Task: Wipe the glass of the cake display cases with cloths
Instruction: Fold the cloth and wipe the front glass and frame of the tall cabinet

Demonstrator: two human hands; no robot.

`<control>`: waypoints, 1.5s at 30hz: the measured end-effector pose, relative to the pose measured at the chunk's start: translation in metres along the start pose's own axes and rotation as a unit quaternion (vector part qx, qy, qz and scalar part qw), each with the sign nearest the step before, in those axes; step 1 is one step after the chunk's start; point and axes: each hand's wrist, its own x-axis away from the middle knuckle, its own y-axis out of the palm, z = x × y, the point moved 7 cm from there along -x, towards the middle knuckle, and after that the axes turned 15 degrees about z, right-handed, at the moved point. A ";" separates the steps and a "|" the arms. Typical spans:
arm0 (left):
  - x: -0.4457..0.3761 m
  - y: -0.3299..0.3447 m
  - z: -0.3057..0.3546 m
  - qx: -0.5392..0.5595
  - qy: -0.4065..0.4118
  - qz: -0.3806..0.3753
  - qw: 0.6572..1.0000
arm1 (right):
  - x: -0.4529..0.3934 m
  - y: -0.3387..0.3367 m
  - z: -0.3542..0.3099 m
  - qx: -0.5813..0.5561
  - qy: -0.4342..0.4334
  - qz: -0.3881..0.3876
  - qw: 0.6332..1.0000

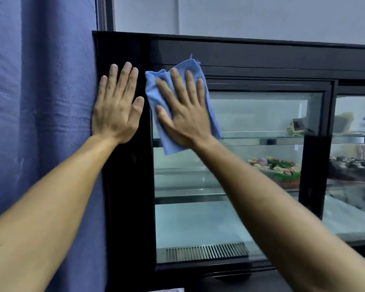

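Right hand: the right hand (184, 114) lies flat, fingers (176, 81) straight and spread, palm pressing the cloth against the case.
Cloth: a light blue, soft-napped microfibre cloth (156, 89), rumpled into folds, is pinned under that palm at the upper left corner of the glass; a corner pokes up past the fingertips and a flap hangs below the wrist.
Left hand: the left hand (116, 110) is open as well, fingers straight and close together, resting flat on the glossy black side panel (126, 186), holding nothing.
Display case: a tall black-framed cake display case (240, 49) with a smooth clear glass pane (261, 110) and thin glass shelves inside.
Inside: a round cake topped with pink and green piped flowers (276, 169) sits on a shelf; further right, a dark chocolate cake (348, 171) behind the next pane.
Base: a ribbed metal vent grille (207, 251) runs along the floor of the case.
Left edge: a blue, coarse-woven fabric curtain (40, 102) hangs in soft folds, touching the case.
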 end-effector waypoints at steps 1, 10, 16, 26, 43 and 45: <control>0.001 0.000 0.000 0.000 0.001 -0.002 1.000 | -0.001 -0.003 0.020 0.001 0.011 0.004 1.000; 0.000 0.000 0.005 -0.016 -0.008 -0.003 1.000 | 0.023 -0.025 0.087 0.093 0.313 0.020 0.945; 0.000 -0.005 0.002 0.018 -0.004 0.008 1.000 | 0.037 -0.001 -0.047 -0.014 0.026 -0.028 0.999; 0.001 -0.003 0.006 0.013 -0.042 -0.030 0.999 | 0.050 -0.053 0.177 0.074 0.115 -0.052 0.989; -0.070 0.083 0.222 0.011 -0.015 0.002 1.000 | 0.006 -0.068 0.293 0.044 0.124 -0.056 0.990; -0.069 0.084 0.220 0.010 -0.017 0.006 1.000 | 0.008 -0.082 0.347 0.072 0.222 -0.048 0.971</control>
